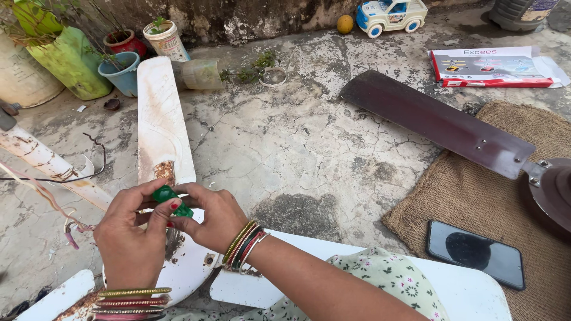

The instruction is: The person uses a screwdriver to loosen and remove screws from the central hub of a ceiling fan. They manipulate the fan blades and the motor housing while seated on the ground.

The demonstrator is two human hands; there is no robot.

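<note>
My left hand (pixel 131 235) and my right hand (pixel 211 217) meet at the lower left, both pinching a small green object (pixel 169 199) between their fingertips. Both wrists wear several coloured bangles. Under the hands lies a white, rusty ceiling fan (pixel 184 261) with one blade (pixel 160 119) pointing away from me and another white blade (pixel 452 285) running to the right beneath my right forearm.
A dark brown fan blade (pixel 434 122) with its motor hub (pixel 550 193) rests on a jute mat (pixel 476 208), where a black phone (pixel 476 252) also lies. Plant pots (pixel 122 71), a toy car (pixel 389 15), a yellow ball (pixel 345 24) and a printed packet (pixel 493 65) line the far side.
</note>
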